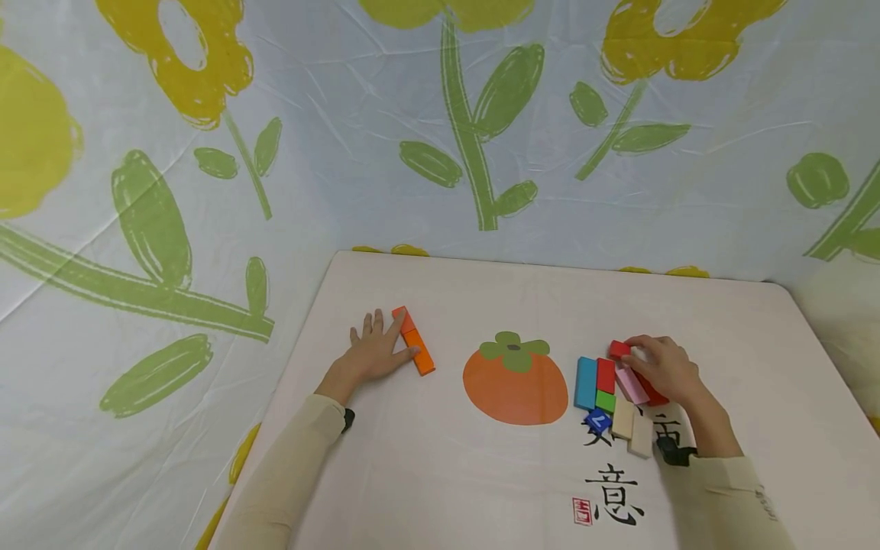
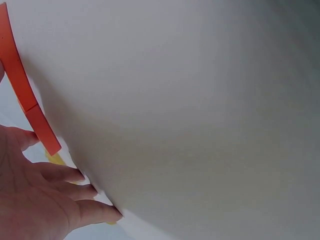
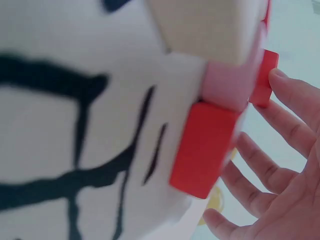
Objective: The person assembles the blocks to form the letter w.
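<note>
My left hand [image 1: 374, 351] lies flat on the white table [image 1: 440, 489], fingers straight, thumb and forefinger against a line of two orange blocks [image 1: 415, 341]. In the left wrist view the orange blocks [image 2: 20, 85] run past the spread left hand [image 2: 35, 200]. My right hand [image 1: 663, 370] rests over a cluster of coloured blocks, a fingertip touching a small red block [image 1: 619, 349]. In the right wrist view the right hand [image 3: 290, 150] has loosely extended fingers, and one fingertip meets the small red block [image 3: 263, 77]. Beside it lie a long red block [image 3: 202, 150] and a pink block [image 3: 225, 85].
The cluster holds a blue block [image 1: 586, 382], a red block [image 1: 606, 374], a green block [image 1: 606, 400], a pink block [image 1: 631, 386], a blue cube [image 1: 597, 420] and beige blocks [image 1: 622, 418]. A printed persimmon [image 1: 516, 386] and black characters mark the table. Flowered cloth [image 1: 440, 137] hangs behind.
</note>
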Demonstrator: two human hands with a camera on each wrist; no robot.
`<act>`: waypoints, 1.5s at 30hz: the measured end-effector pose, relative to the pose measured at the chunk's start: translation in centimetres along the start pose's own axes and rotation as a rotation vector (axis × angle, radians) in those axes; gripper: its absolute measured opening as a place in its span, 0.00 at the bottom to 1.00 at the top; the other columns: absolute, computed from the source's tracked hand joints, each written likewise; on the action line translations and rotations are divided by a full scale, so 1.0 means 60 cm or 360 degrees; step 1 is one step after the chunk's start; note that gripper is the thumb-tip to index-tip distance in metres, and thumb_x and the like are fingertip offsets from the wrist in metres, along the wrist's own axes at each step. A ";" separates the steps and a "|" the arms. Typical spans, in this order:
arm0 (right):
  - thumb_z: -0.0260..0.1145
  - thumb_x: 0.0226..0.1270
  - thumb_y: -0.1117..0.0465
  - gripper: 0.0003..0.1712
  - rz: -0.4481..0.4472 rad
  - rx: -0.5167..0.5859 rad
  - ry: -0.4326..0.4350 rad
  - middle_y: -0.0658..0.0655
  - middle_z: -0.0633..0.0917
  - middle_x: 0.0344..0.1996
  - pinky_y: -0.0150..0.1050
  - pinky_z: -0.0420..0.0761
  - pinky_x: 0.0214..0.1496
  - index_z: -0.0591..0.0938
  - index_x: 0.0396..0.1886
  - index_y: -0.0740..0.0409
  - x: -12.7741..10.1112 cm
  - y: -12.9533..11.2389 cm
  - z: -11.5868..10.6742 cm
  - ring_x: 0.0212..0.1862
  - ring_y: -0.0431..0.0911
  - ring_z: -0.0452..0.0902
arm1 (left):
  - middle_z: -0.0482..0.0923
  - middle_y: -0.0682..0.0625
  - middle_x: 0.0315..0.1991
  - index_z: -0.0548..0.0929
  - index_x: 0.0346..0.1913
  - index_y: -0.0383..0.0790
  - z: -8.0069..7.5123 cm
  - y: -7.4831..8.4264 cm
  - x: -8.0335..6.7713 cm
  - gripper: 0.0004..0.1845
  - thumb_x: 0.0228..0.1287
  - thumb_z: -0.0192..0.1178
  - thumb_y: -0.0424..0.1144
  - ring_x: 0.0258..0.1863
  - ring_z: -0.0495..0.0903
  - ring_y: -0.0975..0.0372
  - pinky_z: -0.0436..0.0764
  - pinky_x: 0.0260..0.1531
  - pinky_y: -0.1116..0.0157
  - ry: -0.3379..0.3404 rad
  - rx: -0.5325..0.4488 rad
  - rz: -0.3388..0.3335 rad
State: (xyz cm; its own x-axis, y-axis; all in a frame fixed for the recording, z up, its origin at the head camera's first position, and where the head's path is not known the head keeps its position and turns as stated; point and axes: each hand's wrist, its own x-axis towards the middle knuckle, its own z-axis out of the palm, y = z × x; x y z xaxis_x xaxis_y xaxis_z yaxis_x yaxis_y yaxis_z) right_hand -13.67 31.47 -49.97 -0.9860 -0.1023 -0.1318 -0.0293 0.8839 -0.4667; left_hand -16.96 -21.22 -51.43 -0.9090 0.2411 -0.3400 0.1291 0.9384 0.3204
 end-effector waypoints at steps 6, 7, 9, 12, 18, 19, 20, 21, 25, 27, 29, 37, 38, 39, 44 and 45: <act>0.65 0.72 0.53 0.27 -0.0053 0.0034 0.0019 0.79 0.66 0.61 0.78 0.66 0.50 0.74 0.64 0.62 -0.004 -0.023 -0.004 0.60 0.76 0.60 | 0.31 0.28 0.77 0.40 0.82 0.49 0.000 0.001 0.000 0.50 0.69 0.44 0.72 0.75 0.30 0.36 0.37 0.66 0.30 -0.0002 0.0002 -0.0005; 0.65 0.72 0.52 0.27 -0.0062 0.0039 0.0021 0.79 0.66 0.61 0.79 0.65 0.51 0.74 0.64 0.62 -0.005 -0.029 -0.004 0.61 0.76 0.60 | 0.31 0.28 0.77 0.40 0.82 0.50 0.000 0.001 0.000 0.50 0.69 0.44 0.72 0.75 0.30 0.36 0.37 0.66 0.30 -0.0003 0.0003 -0.0005; 0.64 0.73 0.51 0.27 -0.0077 0.0053 0.0020 0.78 0.67 0.61 0.79 0.63 0.51 0.75 0.64 0.61 -0.007 -0.043 -0.003 0.61 0.76 0.60 | 0.31 0.28 0.77 0.39 0.82 0.50 0.001 0.001 0.000 0.50 0.69 0.44 0.72 0.75 0.30 0.36 0.36 0.66 0.31 -0.0006 -0.0001 -0.0008; 0.63 0.74 0.51 0.26 -0.0104 0.0069 0.0021 0.77 0.68 0.62 0.79 0.62 0.53 0.76 0.63 0.60 -0.011 -0.067 -0.003 0.62 0.75 0.60 | 0.31 0.28 0.77 0.39 0.82 0.49 0.002 0.000 0.001 0.50 0.69 0.44 0.72 0.75 0.30 0.36 0.37 0.66 0.30 -0.0007 0.0007 -0.0007; 0.66 0.72 0.53 0.23 -0.0245 0.0073 0.0063 0.74 0.72 0.60 0.76 0.64 0.54 0.79 0.61 0.60 -0.015 -0.118 0.006 0.61 0.71 0.64 | 0.30 0.28 0.77 0.38 0.81 0.51 0.003 -0.005 0.006 0.50 0.68 0.43 0.74 0.76 0.29 0.37 0.36 0.66 0.31 -0.0008 0.0002 -0.0006; 0.66 0.71 0.54 0.22 -0.0277 0.0073 0.0075 0.74 0.73 0.59 0.76 0.64 0.54 0.80 0.60 0.60 -0.016 -0.125 0.009 0.60 0.71 0.66 | 0.30 0.28 0.77 0.39 0.81 0.51 0.003 -0.005 0.007 0.50 0.68 0.43 0.74 0.75 0.29 0.36 0.36 0.66 0.31 -0.0006 -0.0003 -0.0003; 0.67 0.71 0.55 0.22 -0.0312 0.0073 0.0088 0.73 0.74 0.58 0.75 0.65 0.53 0.80 0.59 0.60 -0.016 -0.133 0.011 0.59 0.70 0.67 | 0.30 0.28 0.77 0.39 0.81 0.51 0.003 -0.006 0.008 0.50 0.68 0.43 0.74 0.75 0.29 0.36 0.36 0.66 0.31 -0.0008 -0.0006 -0.0001; 0.68 0.70 0.56 0.21 -0.0350 0.0069 0.0105 0.73 0.75 0.57 0.74 0.67 0.53 0.81 0.58 0.60 -0.015 -0.140 0.015 0.58 0.70 0.69 | 0.29 0.28 0.77 0.38 0.81 0.51 0.004 -0.006 0.008 0.50 0.68 0.43 0.74 0.75 0.28 0.37 0.36 0.66 0.31 -0.0012 -0.0008 -0.0004; 0.70 0.68 0.58 0.19 -0.0459 0.0075 0.0143 0.72 0.78 0.55 0.72 0.69 0.52 0.82 0.56 0.60 -0.013 -0.163 0.030 0.56 0.69 0.72 | 0.30 0.28 0.77 0.38 0.81 0.51 0.004 -0.006 0.009 0.51 0.67 0.43 0.74 0.76 0.29 0.37 0.35 0.66 0.31 -0.0016 -0.0002 -0.0010; 0.70 0.68 0.58 0.19 -0.0482 0.0091 0.0146 0.72 0.78 0.54 0.72 0.70 0.52 0.82 0.56 0.59 -0.011 -0.175 0.039 0.55 0.69 0.72 | 0.30 0.28 0.77 0.39 0.82 0.51 0.004 -0.006 0.008 0.51 0.67 0.44 0.74 0.76 0.29 0.36 0.35 0.66 0.31 -0.0017 0.0003 -0.0012; 0.70 0.68 0.59 0.18 -0.0478 0.0117 0.0139 0.70 0.78 0.54 0.71 0.69 0.54 0.83 0.56 0.58 -0.009 -0.186 0.050 0.56 0.68 0.72 | 0.30 0.28 0.77 0.39 0.82 0.50 0.003 -0.006 0.006 0.50 0.68 0.44 0.73 0.75 0.30 0.36 0.36 0.66 0.31 -0.0015 0.0007 -0.0011; 0.72 0.66 0.56 0.18 -0.0578 0.0259 0.0115 0.64 0.80 0.52 0.70 0.65 0.58 0.84 0.54 0.57 0.005 -0.248 0.089 0.55 0.62 0.74 | 0.30 0.28 0.77 0.38 0.82 0.51 0.000 -0.005 0.002 0.50 0.68 0.43 0.73 0.75 0.29 0.36 0.36 0.66 0.31 -0.0031 0.0026 -0.0027; 0.72 0.66 0.56 0.19 -0.0580 0.0281 0.0105 0.63 0.80 0.52 0.70 0.64 0.58 0.84 0.54 0.56 0.007 -0.256 0.093 0.55 0.61 0.74 | 0.30 0.28 0.77 0.38 0.82 0.51 0.000 -0.005 0.002 0.50 0.68 0.43 0.73 0.75 0.30 0.36 0.36 0.66 0.31 -0.0028 0.0023 -0.0020; 0.72 0.66 0.56 0.19 -0.0584 0.0305 0.0091 0.62 0.80 0.52 0.69 0.63 0.59 0.84 0.55 0.56 0.008 -0.263 0.097 0.56 0.60 0.73 | 0.30 0.28 0.77 0.38 0.81 0.51 0.000 -0.006 0.002 0.50 0.68 0.43 0.73 0.75 0.29 0.36 0.36 0.66 0.31 -0.0027 0.0022 -0.0016; 0.71 0.67 0.55 0.19 -0.0608 0.0357 0.0051 0.60 0.80 0.53 0.67 0.63 0.61 0.84 0.56 0.55 0.017 -0.293 0.116 0.57 0.57 0.73 | 0.31 0.27 0.77 0.39 0.82 0.50 0.004 -0.007 0.006 0.50 0.69 0.43 0.73 0.75 0.30 0.36 0.37 0.66 0.30 -0.0018 0.0015 0.0002; 0.71 0.68 0.55 0.19 -0.0613 0.0355 0.0045 0.60 0.80 0.53 0.67 0.63 0.60 0.84 0.55 0.55 0.019 -0.298 0.120 0.57 0.57 0.73 | 0.31 0.27 0.77 0.38 0.82 0.50 0.004 -0.008 0.007 0.50 0.69 0.43 0.73 0.75 0.30 0.36 0.37 0.66 0.30 -0.0019 0.0015 0.0001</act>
State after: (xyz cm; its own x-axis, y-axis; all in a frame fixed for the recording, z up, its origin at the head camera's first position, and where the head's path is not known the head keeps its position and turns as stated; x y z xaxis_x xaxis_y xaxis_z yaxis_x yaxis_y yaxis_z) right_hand -13.06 12.26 -48.06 -0.9142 -0.3896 0.1116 -0.3625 0.6631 -0.6549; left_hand -17.28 -21.50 -51.95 -0.9042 0.2444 -0.3503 0.1334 0.9406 0.3121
